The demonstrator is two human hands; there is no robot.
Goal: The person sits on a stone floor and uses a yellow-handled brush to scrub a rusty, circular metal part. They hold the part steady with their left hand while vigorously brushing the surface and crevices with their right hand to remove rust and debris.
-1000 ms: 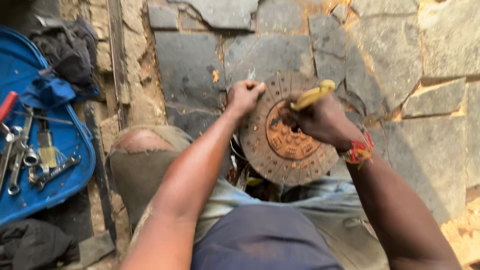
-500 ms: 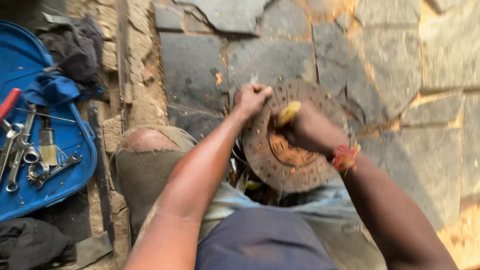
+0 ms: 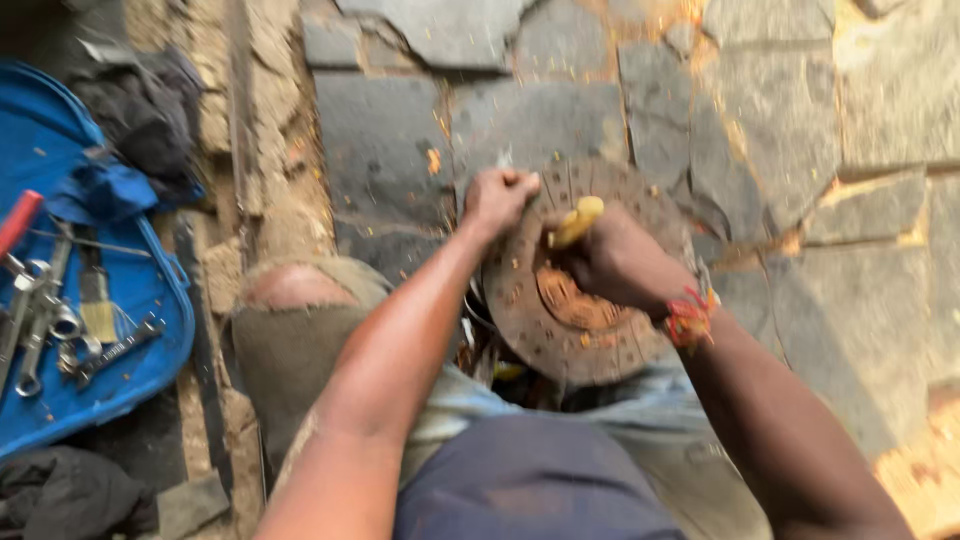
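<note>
Head view: left hand (image 3: 497, 197) grips the rusty disc (image 3: 590, 275) at its top edge; right hand (image 3: 612, 262) seemingly clenches a yellow-handled tool (image 3: 577, 220); open stone paving (image 3: 800, 150) beyond.

A: Light, entry one?
B: Soft daylight, even; warm sunlit patch at the stone paving (image 3: 560, 120)'s lower right corner.
A: Shadows?
B: Faint, dim along the upper left corner.
A: Sharpness?
B: Motion blur throughout; right hand (image 3: 615, 262) and rusty disc (image 3: 590, 280) smeared, edges soft.
</note>
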